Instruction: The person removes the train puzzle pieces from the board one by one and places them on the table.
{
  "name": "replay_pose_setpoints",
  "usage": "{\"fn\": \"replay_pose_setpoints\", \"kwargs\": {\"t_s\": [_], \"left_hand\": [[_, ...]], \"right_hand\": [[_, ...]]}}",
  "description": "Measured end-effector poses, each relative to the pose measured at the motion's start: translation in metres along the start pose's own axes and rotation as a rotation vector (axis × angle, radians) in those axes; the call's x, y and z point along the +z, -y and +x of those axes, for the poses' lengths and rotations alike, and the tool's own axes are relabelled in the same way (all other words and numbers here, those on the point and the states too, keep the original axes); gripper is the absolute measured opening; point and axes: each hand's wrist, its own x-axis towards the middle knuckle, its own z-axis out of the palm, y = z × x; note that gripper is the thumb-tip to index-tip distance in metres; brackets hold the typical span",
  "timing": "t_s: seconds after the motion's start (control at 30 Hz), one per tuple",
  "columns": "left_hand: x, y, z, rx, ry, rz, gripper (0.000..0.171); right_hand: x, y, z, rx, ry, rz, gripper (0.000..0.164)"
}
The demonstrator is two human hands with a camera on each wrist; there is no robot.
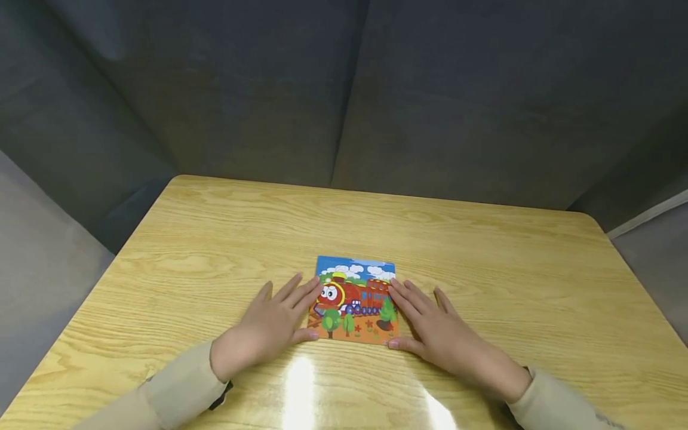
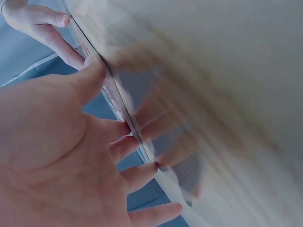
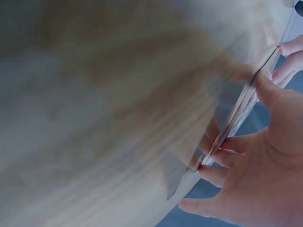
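1. Closest to the lens in the left wrist view is the left hand [image 2: 61, 156], palm showing; its fingers are straight and spread wide, with the nearer tips touching the left side of the picture board [image 1: 352, 298].
2. The left thumb meets the board's lower left corner; the little finger stands out to the side, apart from it.
3. The right hand [image 1: 448, 337] mirrors this: straight, spread fingers against the right side, thumb at the lower right corner.
4. Between these 2 hands, the board lies flat, printed with a red train with 2 big eyes, green trees, orange ground, white clouds and blue sky.
5. Beyond the wrists come 2 beige sleeves [image 1: 177, 385].
6. Under everything is a wood-grain table [image 1: 484, 257], glossy, with 2 bright reflections [image 1: 298, 394] on the person's side of the board.
7. Dark curtains [image 1: 242, 89] hang behind the table's far edge.
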Motion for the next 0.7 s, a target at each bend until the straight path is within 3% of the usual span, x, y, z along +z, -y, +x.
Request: {"fn": "replay_pose_setpoints", "kwargs": {"t_s": [0.47, 0.7], "left_hand": [[0.009, -0.014, -0.022, 0.008, -0.061, 0.140, 0.078], [0.011, -0.015, -0.024, 0.011, -0.075, 0.169, 0.078]], "right_hand": [[0.004, 0.018, -0.020, 0.008, -0.014, -0.044, 0.088], [0.005, 0.020, -0.023, 0.010, -0.030, -0.039, 0.088]]}}
